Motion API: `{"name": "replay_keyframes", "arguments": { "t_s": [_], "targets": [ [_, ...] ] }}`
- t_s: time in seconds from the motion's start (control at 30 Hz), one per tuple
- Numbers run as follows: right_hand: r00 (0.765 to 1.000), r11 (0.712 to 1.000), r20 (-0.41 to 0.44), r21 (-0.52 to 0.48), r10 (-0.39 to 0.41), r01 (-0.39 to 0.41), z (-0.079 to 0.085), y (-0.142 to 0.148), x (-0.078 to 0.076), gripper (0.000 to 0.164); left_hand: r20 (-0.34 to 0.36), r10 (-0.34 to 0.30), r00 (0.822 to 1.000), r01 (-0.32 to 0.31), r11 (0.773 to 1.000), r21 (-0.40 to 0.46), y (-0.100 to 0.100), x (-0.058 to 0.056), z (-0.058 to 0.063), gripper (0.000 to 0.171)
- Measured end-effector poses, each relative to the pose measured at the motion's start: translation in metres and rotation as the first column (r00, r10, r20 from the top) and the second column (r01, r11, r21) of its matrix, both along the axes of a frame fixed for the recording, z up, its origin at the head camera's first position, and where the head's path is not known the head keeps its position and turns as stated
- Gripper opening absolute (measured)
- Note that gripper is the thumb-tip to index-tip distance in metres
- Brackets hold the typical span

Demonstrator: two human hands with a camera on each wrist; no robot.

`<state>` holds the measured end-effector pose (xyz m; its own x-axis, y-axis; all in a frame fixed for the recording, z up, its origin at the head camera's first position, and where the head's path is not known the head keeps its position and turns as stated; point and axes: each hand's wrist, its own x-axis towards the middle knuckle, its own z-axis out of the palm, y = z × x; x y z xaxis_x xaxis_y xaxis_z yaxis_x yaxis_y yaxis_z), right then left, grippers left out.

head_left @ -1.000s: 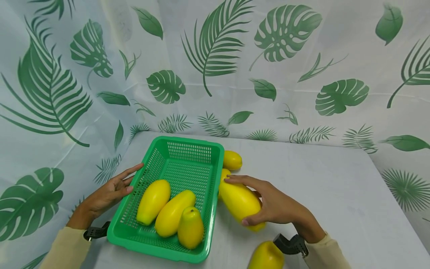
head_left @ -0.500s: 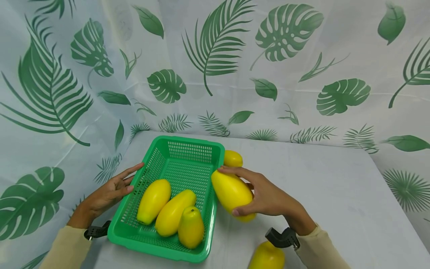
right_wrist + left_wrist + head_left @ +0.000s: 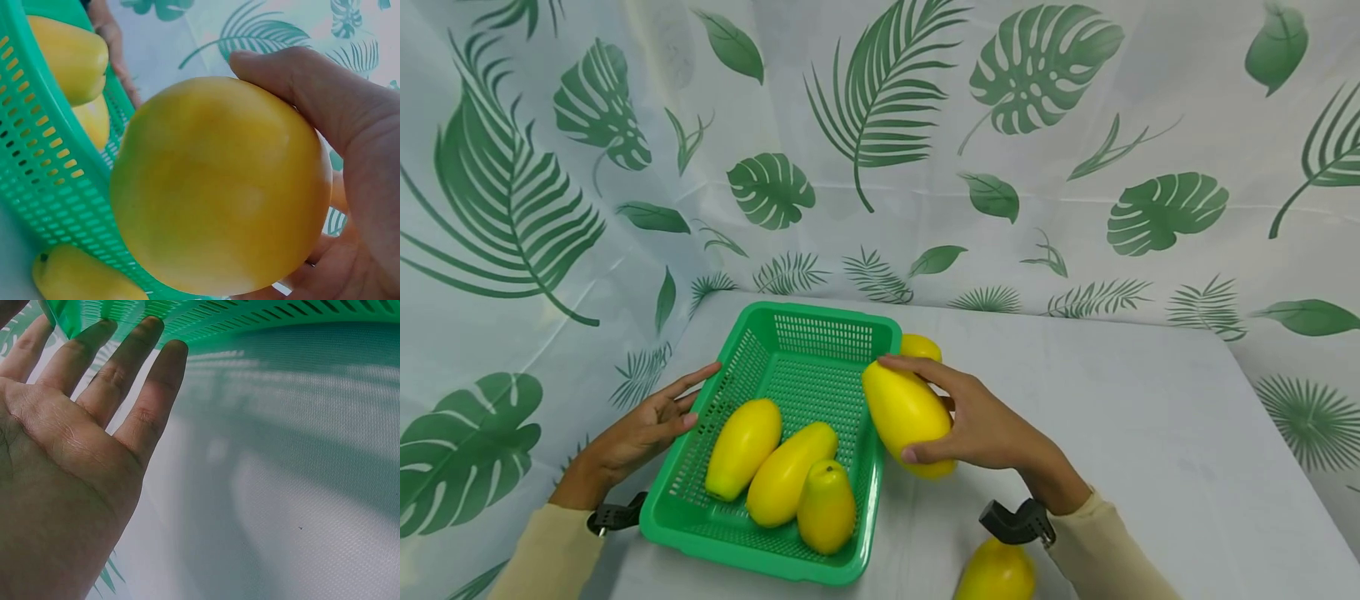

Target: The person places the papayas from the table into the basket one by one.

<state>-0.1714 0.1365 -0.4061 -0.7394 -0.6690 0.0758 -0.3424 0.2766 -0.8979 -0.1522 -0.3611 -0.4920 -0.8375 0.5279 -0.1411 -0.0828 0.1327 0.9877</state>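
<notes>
My right hand point(image 3: 988, 421) grips a plump yellow papaya point(image 3: 904, 412), thumb on the near side and fingers over the far end. The fruit is raised beside the right rim of a green plastic basket point(image 3: 880, 475), its narrow end overlapping that rim in the head view. From the right wrist, the papaya's rounded end point(image 3: 225, 187) fills the middle. Three papayas lie in the near half of the basket, among them a left one point(image 3: 743, 450) and a right one point(image 3: 826, 508). Against the basket's left side rests my left hand point(image 3: 643, 429), its straight fingers point(image 3: 147, 412) touching the wall.
Behind the held fruit, another papaya point(image 3: 922, 347) lies by the basket's far right corner. One more papaya point(image 3: 997, 573) is near the front edge, below my right wrist. A leaf-printed curtain point(image 3: 910, 167) encloses the white table point(image 3: 1120, 433) at the back and left.
My right hand has carried the papaya up and leftward to the basket's right rim. A papaya visible behind it earlier is now hidden in the head view. The left hand has stayed put.
</notes>
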Motion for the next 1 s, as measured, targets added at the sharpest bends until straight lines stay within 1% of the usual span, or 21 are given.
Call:
{"name": "replay_keyframes", "arguments": {
  "t_s": [0.3, 0.53, 0.77, 1.0],
  "targets": [
    [0.999, 0.999, 0.003, -0.016, -0.039, 0.039, 0.003, -0.012, -0.001, 0.092, 0.015, 0.011, 1.000, -0.011, 1.000, 0.000, -0.001, 0.000, -0.002, 0.072],
    [0.997, 0.997, 0.015, -0.020, -0.075, 0.075, 0.004, -0.022, -0.002, 0.092, -0.003, 0.009, 1.000, -0.009, 1.000, -0.013, 0.001, 0.002, 0.001, 0.072],
    [0.995, 0.995, 0.048, -0.043, -0.088, 0.090, 0.001, -0.030, -0.004, 0.091, -0.010, 0.014, 1.000, -0.014, 1.000, -0.017, 0.001, 0.002, 0.002, 0.071],
    [0.992, 0.993, 0.063, -0.037, -0.108, 0.110, -0.002, -0.036, -0.005, 0.091, 0.002, 0.024, 1.000, -0.024, 0.999, -0.023, 0.001, 0.002, 0.001, 0.071]
  ]
}}
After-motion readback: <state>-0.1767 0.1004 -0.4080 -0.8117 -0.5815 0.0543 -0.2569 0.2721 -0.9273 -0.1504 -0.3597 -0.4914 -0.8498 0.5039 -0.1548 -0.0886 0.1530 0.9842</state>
